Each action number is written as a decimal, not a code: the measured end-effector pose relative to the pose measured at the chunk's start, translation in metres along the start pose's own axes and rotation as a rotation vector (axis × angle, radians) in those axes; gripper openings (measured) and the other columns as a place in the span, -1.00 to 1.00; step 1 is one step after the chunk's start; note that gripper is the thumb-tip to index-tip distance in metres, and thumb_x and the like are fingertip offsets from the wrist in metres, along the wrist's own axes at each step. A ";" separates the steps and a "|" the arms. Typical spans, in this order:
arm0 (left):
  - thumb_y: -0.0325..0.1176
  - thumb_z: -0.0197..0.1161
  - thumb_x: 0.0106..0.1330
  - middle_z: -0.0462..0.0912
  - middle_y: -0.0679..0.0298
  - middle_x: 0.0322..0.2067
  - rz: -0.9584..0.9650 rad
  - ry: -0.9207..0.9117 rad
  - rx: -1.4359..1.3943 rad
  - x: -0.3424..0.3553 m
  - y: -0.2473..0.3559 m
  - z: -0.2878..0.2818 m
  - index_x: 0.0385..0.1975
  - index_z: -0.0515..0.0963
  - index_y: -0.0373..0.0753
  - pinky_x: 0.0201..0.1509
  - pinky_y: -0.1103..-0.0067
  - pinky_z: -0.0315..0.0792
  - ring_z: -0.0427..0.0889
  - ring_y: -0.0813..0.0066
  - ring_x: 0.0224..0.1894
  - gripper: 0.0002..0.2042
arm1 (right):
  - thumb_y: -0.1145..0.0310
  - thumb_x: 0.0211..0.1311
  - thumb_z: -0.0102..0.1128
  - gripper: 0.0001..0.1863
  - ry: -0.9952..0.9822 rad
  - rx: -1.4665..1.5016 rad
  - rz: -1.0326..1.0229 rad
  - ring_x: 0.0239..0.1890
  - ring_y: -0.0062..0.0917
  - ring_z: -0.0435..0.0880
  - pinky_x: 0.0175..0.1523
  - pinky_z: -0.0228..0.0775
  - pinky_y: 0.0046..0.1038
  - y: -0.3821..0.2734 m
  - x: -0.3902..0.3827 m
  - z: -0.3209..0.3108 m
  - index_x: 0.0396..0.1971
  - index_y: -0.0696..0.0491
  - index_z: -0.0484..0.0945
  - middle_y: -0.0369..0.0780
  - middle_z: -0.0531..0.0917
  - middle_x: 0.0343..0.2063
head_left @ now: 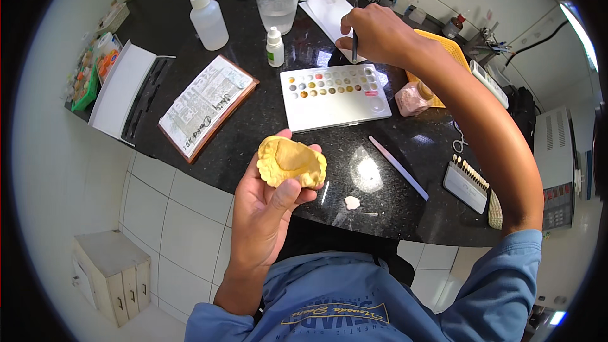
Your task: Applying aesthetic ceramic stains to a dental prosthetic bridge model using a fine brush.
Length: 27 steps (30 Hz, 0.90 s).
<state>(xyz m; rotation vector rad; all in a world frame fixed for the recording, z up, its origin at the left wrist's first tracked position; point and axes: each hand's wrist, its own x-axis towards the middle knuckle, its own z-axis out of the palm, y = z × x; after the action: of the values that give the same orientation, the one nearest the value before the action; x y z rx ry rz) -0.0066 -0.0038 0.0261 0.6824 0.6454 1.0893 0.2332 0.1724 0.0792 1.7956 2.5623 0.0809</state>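
Observation:
My left hand is closed around a yellow dental cast, thumb on its near edge, in front of the counter. Farther off, my right hand pinches a thin dark brush-like tool, held upright with its lower end over a folded white tissue; its tip is too small to make out. Between the two hands lies a white palette with rows of coloured wells. A small pale pink-white piece rests near the counter's front edge, and a long pale file-like strip lies to its right.
A squeeze bottle, dropper bottle and glass of liquid stand at the back. Left is a wood-edged box. Under my right forearm are a pink powder jar and yellow basket; a tooth shade guide lies right.

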 end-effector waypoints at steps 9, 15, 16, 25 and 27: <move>-0.45 0.08 0.37 0.46 0.11 -0.04 -0.025 -0.008 -0.083 0.004 -0.001 -0.009 0.33 -0.05 -0.26 -0.18 0.67 0.53 0.61 0.53 -0.25 -0.40 | 0.19 0.09 0.29 -0.71 0.110 -0.003 0.067 -0.35 -0.12 0.65 -0.18 0.48 -0.25 -0.005 0.034 0.029 -0.39 0.15 0.63 0.00 0.65 -0.50; -0.53 0.13 0.29 0.47 0.07 -0.03 0.088 -0.004 0.123 -0.001 -0.001 -0.003 0.32 -0.02 -0.31 -0.10 0.65 0.54 0.61 0.50 -0.20 -0.36 | 0.40 -0.01 0.18 -0.89 0.284 0.032 0.203 -0.36 -0.13 0.65 -0.17 0.48 -0.23 0.001 0.040 0.028 -0.48 0.09 0.62 -0.08 0.66 -0.49; -0.53 0.13 0.29 0.47 0.07 -0.03 0.087 -0.002 0.121 -0.002 -0.002 -0.001 0.32 -0.02 -0.31 -0.10 0.65 0.54 0.61 0.50 -0.20 -0.36 | 0.32 0.03 0.19 -0.84 0.298 0.074 0.269 -0.34 -0.12 0.64 -0.16 0.47 -0.22 0.005 0.037 0.019 -0.44 0.09 0.62 -0.07 0.66 -0.46; -0.66 0.30 0.10 0.44 -0.05 0.04 0.715 0.001 0.580 -0.006 -0.022 -0.005 0.23 0.19 -0.40 0.06 0.50 0.53 0.58 0.26 -0.02 -0.34 | 0.10 0.16 0.22 -0.68 0.553 0.409 0.371 -0.44 -0.58 0.59 -0.32 0.41 -0.57 -0.018 -0.092 -0.108 -0.32 0.09 0.57 -0.24 0.61 -0.48; -0.65 0.36 0.04 0.42 -0.09 0.07 0.828 -0.058 0.687 -0.008 -0.022 -0.004 0.19 0.26 -0.41 0.04 0.48 0.53 0.58 0.23 -0.01 -0.35 | 0.04 0.03 0.30 -0.61 0.688 0.295 0.421 -0.50 -0.46 0.66 -0.35 0.48 -0.55 -0.045 -0.136 -0.113 -0.33 0.08 0.63 -0.20 0.63 -0.54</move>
<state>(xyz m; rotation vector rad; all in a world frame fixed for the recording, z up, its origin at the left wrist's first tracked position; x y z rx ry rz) 0.0003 -0.0175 0.0074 1.6661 0.7050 1.6012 0.2331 0.0256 0.1876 2.8167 2.6185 0.4088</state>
